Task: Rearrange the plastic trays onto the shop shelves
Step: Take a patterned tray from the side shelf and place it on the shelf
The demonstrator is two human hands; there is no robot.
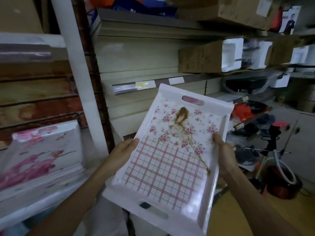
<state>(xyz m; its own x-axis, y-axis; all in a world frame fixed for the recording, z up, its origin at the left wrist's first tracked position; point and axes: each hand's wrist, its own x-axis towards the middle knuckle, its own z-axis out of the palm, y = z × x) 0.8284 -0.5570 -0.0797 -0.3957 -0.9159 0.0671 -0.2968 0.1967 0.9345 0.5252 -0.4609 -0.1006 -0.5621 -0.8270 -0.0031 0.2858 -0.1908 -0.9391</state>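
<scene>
**Both hands gripping one tray, shelf slot not yet reached**

Grip: the left hand (pixel 121 151) is clamping the left long edge of the tray (pixel 167 160), thumb lying over the rim, fingers hidden beneath. The right hand (pixel 225 154) is clamping the right long edge the same way, thumb on the printed floor near the flowers. Both hands are closed on the tray; nothing else is being held.

Tray position: it is being held in the air at chest level, tilted, far end raised toward the shelves, printed face up. Handle slots are showing at both short ends. It is touching no shelf.

Progress, judged from the frame:
- Done: a stack of trays (pixel 40 150) with a pink blossom print is leaning on the lower left shelving, so some stock appears to be placed already. Count cannot be told; the edges are blurring together.
- In hand: one floral-and-check tray, in transit.
- Left: seating this tray. The bare shelf (pixel 136 77) straight ahead, behind the price-label strip, is looking like the likely spot, but that is a guess.

Whether more trays are waiting out of view cannot be told. The shelves to the right are carrying boxes (pixel 201 57) and mixed goods.
</scene>
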